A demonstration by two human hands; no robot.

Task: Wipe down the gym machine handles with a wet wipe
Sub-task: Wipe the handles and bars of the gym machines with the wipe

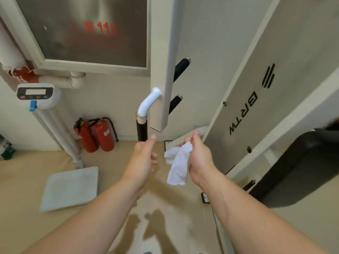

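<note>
Wipe (178,163), white and crumpled, hangs from the right hand (199,158) just below the middle of the view, toward 6 o'clock. The fingers and thumb pinch its upper end, and the rest trails down in front of the palm, free of everything else. The left hand (143,158) is just beside it at its 9 o'clock. It holds nothing, with the thumb raised and the fingers loosely curled. The two hands are near each other but apart.

At 12 o'clock from the left hand a black grip (141,130) hangs upright. Its lower end sits right by the raised thumb, and I cannot tell whether they touch. A chrome ring joins the grip to a white bent tube (149,102), which runs up to a white post (161,61). Two more black handles (181,67) stick out behind the post at its 3 o'clock, one above the other, both tilted.

At 3 o'clock of the view leans a pale panel (275,52) lettered BRTW, with a black pad (300,167) below it toward 4 o'clock. Two red extinguishers (102,136) stand against the wall at 9 o'clock. Farther out at 9 o'clock is a scale (36,94) on a column, and its platform (71,187) lies on the tan floor (22,180) at 8 o'clock.
</note>
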